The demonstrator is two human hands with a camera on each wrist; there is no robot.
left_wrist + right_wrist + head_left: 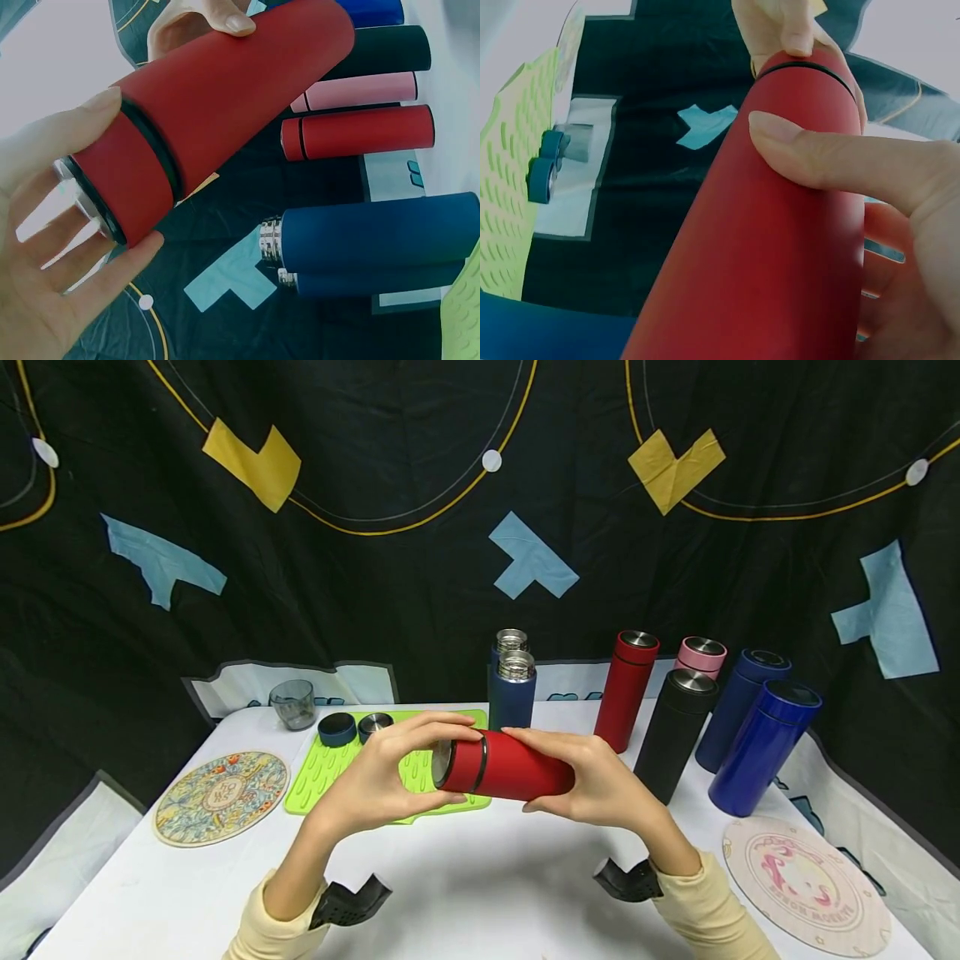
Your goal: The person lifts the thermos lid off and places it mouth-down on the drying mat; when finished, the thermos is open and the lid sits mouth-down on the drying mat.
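Note:
A red thermos flask (525,767) lies sideways in the air above the table, its capped end toward the left. My left hand (378,772) grips the red cap (124,180) between thumb and fingers. Around the body of the flask curls my right hand (600,777), its thumb along the side in the right wrist view. A black ring separates cap from body. Behind the flask stand two blue flasks (514,693) with bare steel necks. Two loose dark blue caps (337,729) sit on the green drying mat (307,785).
At the right stand another red flask (626,693), a pink one (701,653), a black one (675,735) and two blue ones (763,752). A glass cup (294,703) and a round patterned mat (222,797) are at left; a pink round mat (806,885) is at right.

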